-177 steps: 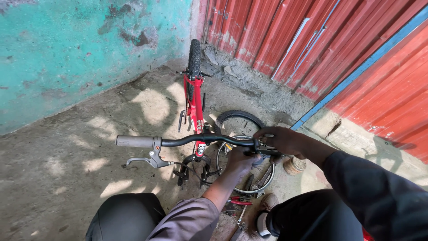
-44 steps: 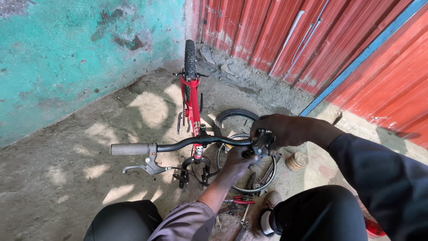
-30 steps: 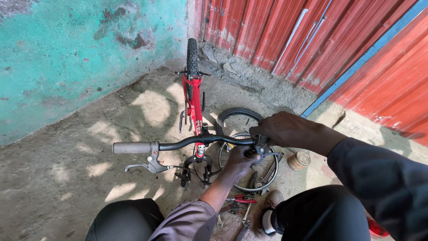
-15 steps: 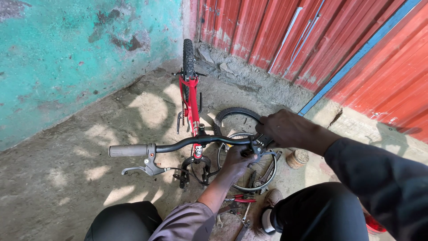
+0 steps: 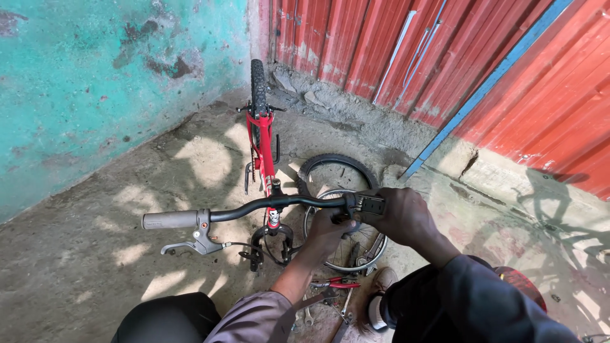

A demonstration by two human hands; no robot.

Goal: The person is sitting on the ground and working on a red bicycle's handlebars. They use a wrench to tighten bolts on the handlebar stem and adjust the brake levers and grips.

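Head view, looking down at your two hands on a small red bicycle. Largest first: a teal plastered wall (image 5: 95, 82) fills the frame from nine to eleven o'clock, and a red corrugated metal wall (image 5: 445, 57) runs from twelve to three o'clock, crossed by a slanting blue bar (image 5: 483, 89). Below them lies a rough concrete floor (image 5: 114, 190) dappled with sunlight.

At the centre stands the red bicycle frame (image 5: 264, 143), its rear tyre pointing to twelve o'clock near the wall corner. A black handlebar (image 5: 267, 204) runs across the middle of the frame, with a grey grip (image 5: 170, 220) and a silver brake lever (image 5: 190, 241) at its nine o'clock end.

Your right hand (image 5: 406, 219) is closed around the three o'clock end of the handlebar, touching a black block-shaped fitting (image 5: 365, 204) there. Your left hand (image 5: 327, 232) reaches up just beneath the bar beside it; its fingers curl at the bar, but whether they pinch anything cannot be told.

Behind your hands, a loose black tyre (image 5: 337, 166) and a spoked wheel (image 5: 356, 251) lie on the floor. At six o'clock, red-handled pliers (image 5: 337, 284) lie just beside your knees.
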